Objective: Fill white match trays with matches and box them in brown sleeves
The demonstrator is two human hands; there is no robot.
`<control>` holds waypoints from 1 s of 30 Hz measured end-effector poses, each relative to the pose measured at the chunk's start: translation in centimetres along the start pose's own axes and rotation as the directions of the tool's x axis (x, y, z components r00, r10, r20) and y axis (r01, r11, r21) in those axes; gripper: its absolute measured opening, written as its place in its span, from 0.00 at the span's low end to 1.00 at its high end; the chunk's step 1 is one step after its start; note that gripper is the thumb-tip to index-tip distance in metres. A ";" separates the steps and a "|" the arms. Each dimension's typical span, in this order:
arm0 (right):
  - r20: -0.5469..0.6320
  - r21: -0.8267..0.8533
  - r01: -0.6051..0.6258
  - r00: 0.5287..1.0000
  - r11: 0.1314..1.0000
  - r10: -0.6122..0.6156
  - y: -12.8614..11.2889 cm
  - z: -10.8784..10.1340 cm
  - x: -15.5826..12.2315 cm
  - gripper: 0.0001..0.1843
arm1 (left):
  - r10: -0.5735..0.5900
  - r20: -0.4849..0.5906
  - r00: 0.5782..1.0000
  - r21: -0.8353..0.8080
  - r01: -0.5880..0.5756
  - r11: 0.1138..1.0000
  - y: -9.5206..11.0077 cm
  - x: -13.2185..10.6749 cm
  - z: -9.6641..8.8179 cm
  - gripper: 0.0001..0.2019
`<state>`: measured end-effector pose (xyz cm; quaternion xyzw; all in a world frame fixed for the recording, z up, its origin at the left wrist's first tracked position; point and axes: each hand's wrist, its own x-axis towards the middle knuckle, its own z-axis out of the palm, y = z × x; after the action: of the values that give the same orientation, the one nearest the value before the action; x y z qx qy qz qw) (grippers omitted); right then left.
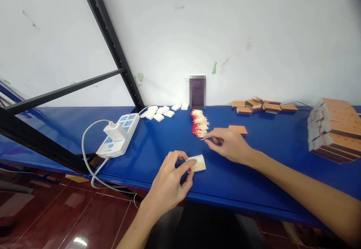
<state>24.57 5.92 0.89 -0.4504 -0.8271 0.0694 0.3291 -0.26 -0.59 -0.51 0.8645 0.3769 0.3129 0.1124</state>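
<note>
Near the front edge of the blue table, my left hand (173, 177) is closed on a small white matchbox tray (200, 159). Inside the tray lie several matches, their red heads toward my left fingers. My right hand (227, 142) pinches a match (202, 139) between thumb and forefinger, its dark red head pointing left. Just beyond those fingertips spreads a heap of loose matches (200, 123), red heads on the left and pale sticks on the right. A single orange matchbox sleeve (238, 130) lies behind my right hand.
Several white trays (158, 117) lie at the back left, beside a white power strip (121, 134) with a plug and cable. Orange matchboxes (266, 106) lie along the wall. A tall stack of matchboxes (335, 130) stands at right. A black metal frame (113, 42) rises at left.
</note>
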 end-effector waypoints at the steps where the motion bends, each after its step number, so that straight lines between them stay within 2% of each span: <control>1: -0.007 -0.017 -0.049 0.999 0.999 0.049 0.2 -0.1 0.1 0.12 | 0.002 0.007 1.000 -0.008 -0.002 1.000 0.0 0.0 0.0 0.17; 3: -0.006 -0.039 -0.129 0.992 0.991 0.129 0.4 -0.3 0.1 0.14 | 0.003 0.033 0.999 -0.016 -0.003 1.000 0.2 0.1 -0.2 0.16; 5: 0.020 -0.070 -0.154 0.988 0.986 0.156 0.5 -0.4 0.2 0.14 | -0.003 0.063 0.998 -0.010 0.004 1.000 0.3 0.2 -0.3 0.15; 10: 0.177 -0.247 0.002 0.983 0.969 0.043 1.1 -0.2 0.4 0.14 | -0.013 0.079 0.997 0.005 0.012 1.000 0.5 0.3 -0.3 0.16; 14: 0.243 -0.308 0.030 0.969 0.951 0.048 1.3 0.1 0.5 0.15 | -0.007 0.079 0.997 0.030 0.005 1.000 0.5 0.3 -0.2 0.14; 20: 0.229 -0.279 -0.011 0.970 0.960 0.078 1.5 0.5 1.0 0.14 | 0.016 0.076 0.997 0.044 -0.019 0.999 0.5 0.3 -0.2 0.13; 30: 0.217 -0.282 -0.032 0.971 0.959 0.097 1.6 0.9 1.4 0.13 | -0.018 0.102 0.995 -0.010 0.019 1.000 0.7 0.3 -0.5 0.13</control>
<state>24.58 8.14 0.25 -0.5078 -0.8458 0.0152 0.1630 -0.01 -0.81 0.32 0.8753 0.3769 0.2694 0.1391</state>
